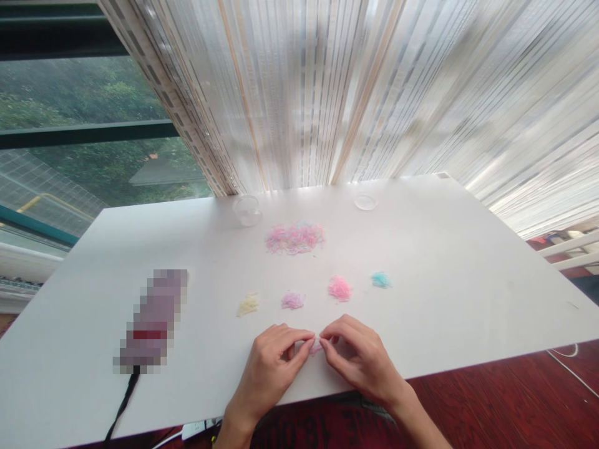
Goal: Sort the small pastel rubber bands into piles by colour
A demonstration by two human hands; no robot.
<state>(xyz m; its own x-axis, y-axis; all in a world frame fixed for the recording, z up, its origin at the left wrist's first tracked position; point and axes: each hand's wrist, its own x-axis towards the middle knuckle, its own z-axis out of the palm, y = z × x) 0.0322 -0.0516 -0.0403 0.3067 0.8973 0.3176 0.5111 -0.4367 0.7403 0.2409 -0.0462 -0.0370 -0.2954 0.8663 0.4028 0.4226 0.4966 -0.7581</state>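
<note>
My left hand and my right hand meet near the front edge of the white table, fingertips almost touching. Thumb and forefinger are pinched together on each, and whatever they hold is too small to make out. A few thin pinkish-purple bits lie between the fingertips. Just beyond the hands, small heaps of thin strand-like pieces form a row: pale yellow, lilac, pink and turquoise. Farther back spreads a larger mixed-colour heap, mostly pink and lilac.
A clear round tub stands at the back edge, with a clear round lid to its right. On the left lies a blurred-out purple object with a black cord. Striped curtains hang behind the table.
</note>
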